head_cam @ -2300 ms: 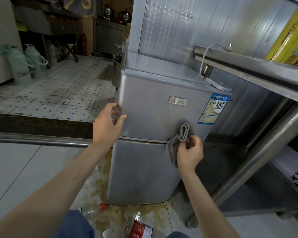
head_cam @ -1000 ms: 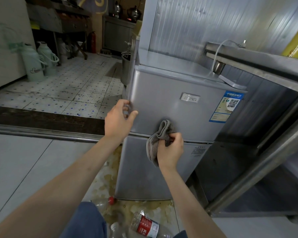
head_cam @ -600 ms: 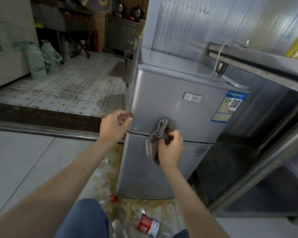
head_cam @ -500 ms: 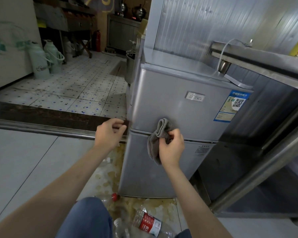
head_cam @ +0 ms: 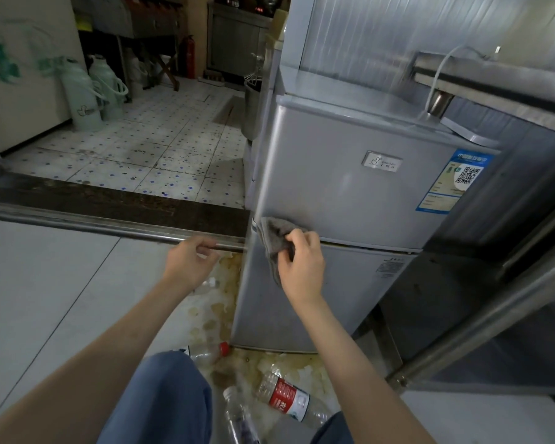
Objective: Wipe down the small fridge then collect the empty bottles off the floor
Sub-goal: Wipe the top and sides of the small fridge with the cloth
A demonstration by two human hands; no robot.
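The small silver two-door fridge (head_cam: pixel 350 187) stands in front of me, with a blue label at its upper right. My right hand (head_cam: pixel 302 261) grips a grey cloth (head_cam: pixel 274 233) and presses it on the seam between the two doors, near the fridge's left edge. Just left of the fridge my left hand (head_cam: pixel 189 264) hangs free with its fingers loosely curled, holding nothing. Empty plastic bottles lie on the stained floor below: one with a red label (head_cam: pixel 285 400), one with a red cap (head_cam: pixel 209 350), and a clear one (head_cam: pixel 237 418) by my knee.
A steel table frame (head_cam: pixel 481 318) stands close on the right of the fridge. A metal threshold rail (head_cam: pixel 109 225) crosses the floor at left; beyond it lie a tiled floor, two pale thermos jugs (head_cam: pixel 87 94) and a metal bucket (head_cam: pixel 253 104). Yellowish spill stains (head_cam: pixel 218 302) spread around the fridge's base.
My right hand has slid the cloth leftward along the door seam to the fridge's left edge. My left hand has let go of the fridge's edge and dropped away to the left.
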